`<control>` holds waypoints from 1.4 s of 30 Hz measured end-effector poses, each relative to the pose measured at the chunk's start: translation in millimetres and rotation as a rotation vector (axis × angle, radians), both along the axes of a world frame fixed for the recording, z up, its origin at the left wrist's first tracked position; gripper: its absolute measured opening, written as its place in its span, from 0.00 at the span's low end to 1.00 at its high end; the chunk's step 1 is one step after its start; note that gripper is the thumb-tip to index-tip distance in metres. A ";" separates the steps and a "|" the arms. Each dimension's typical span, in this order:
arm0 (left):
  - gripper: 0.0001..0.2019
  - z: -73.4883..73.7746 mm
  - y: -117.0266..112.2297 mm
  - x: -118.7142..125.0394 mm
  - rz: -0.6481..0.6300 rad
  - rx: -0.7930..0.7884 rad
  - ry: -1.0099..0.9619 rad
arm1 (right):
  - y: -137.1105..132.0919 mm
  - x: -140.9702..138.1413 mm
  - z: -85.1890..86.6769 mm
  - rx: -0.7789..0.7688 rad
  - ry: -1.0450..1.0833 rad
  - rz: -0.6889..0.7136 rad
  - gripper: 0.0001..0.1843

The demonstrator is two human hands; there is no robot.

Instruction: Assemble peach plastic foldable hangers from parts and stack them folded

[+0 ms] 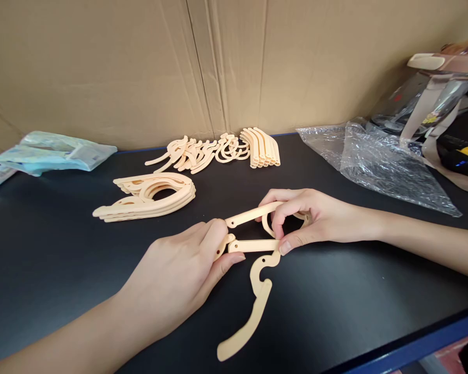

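Observation:
Between my hands is a beige plastic folding hanger (255, 246), its two arms pointing left. My right hand (315, 215) pinches it at the rounded end, fingers on the upper arm and thumb on the lower. My left hand (179, 254) is closed at the arm ends, by their holes. A small curved beige piece (221, 248) pokes out from its fingers, beside the lower arm's end; the rest of it is hidden. Just below on the black table lie a loose hook-shaped piece (256, 275) and a curved arm piece (247, 322), touching or overlapping.
Left of centre lies a stack of folded hangers (179, 200). Behind it are a heap of loose curved pieces (198, 156) and a row of arm pieces (261, 148). A blue-green packet (54, 150) is far left; clear plastic wrap (382, 161) and a strapped transparent container (432, 98) stand right.

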State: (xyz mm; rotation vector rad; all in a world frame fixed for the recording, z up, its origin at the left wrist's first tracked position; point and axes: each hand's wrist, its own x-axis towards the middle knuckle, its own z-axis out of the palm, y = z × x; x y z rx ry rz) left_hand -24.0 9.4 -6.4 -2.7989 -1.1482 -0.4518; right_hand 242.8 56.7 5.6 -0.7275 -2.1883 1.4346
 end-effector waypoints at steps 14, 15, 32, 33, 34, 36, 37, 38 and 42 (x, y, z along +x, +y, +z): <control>0.16 0.5 1.6 -2.8 -0.076 0.090 0.070 | -0.2 -0.6 2.5 0.013 -0.027 -0.001 0.08; 0.16 0.4 1.7 -3.6 -0.085 0.093 0.074 | -0.3 -0.6 2.5 0.013 -0.029 0.000 0.08; 0.18 16.1 -5.2 4.7 -0.121 0.286 0.224 | 0.3 0.5 2.7 0.007 -0.057 0.020 0.10; 0.18 15.4 -5.2 4.5 -0.119 0.300 0.224 | 0.2 0.6 2.9 0.010 -0.066 0.021 0.10; 0.17 14.1 -5.1 4.1 -0.115 0.310 0.225 | 0.2 0.7 3.1 0.013 -0.074 0.022 0.10; 0.17 10.4 -5.0 3.3 -0.103 0.331 0.213 | 0.3 0.9 3.3 0.019 -0.083 0.025 0.10; 0.16 8.6 -5.0 2.8 -0.099 0.333 0.211 | 0.3 1.0 3.4 0.020 -0.085 0.026 0.10; 0.16 7.1 -5.2 2.4 -0.096 0.331 0.213 | 0.3 1.0 3.5 0.020 -0.084 0.028 0.10; 0.15 5.5 -6.1 0.5 -0.109 0.319 0.222 | 0.1 0.9 3.7 0.013 -0.076 0.032 0.10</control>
